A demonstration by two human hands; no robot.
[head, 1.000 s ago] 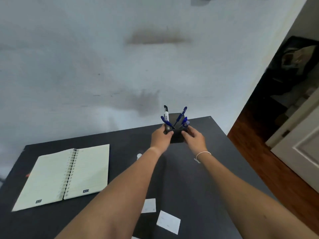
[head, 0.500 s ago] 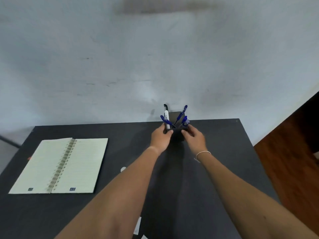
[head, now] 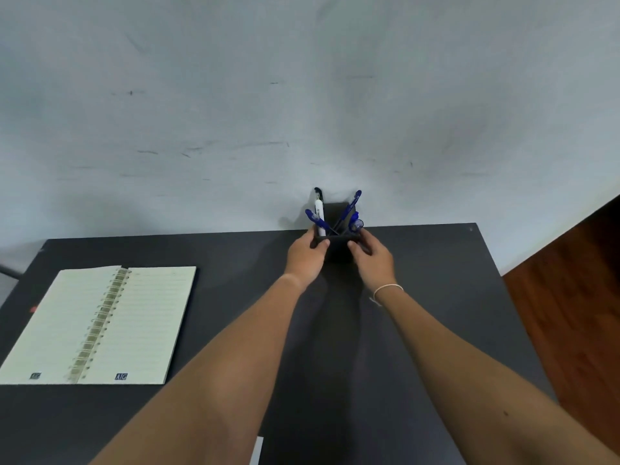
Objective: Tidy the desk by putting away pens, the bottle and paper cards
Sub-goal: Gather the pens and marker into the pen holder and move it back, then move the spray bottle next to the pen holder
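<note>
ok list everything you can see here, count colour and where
desk: one, dark grey, against the wall
pen holder: one, black, far edge of desk, between both hands
blue pens: about four, blue, standing in the holder
marker: one, white with black cap, in the holder's left side
notebook: one, cream pages, spiral bound, open flat on desk's left
card: one, white, near edge of desk, partly cut off
wall: one, pale grey, scuffed, behind desk
floor: reddish-brown wood, right of desk
left hand: gripping holder's left side
right hand: gripping holder's right side, thin white band at wrist
</note>
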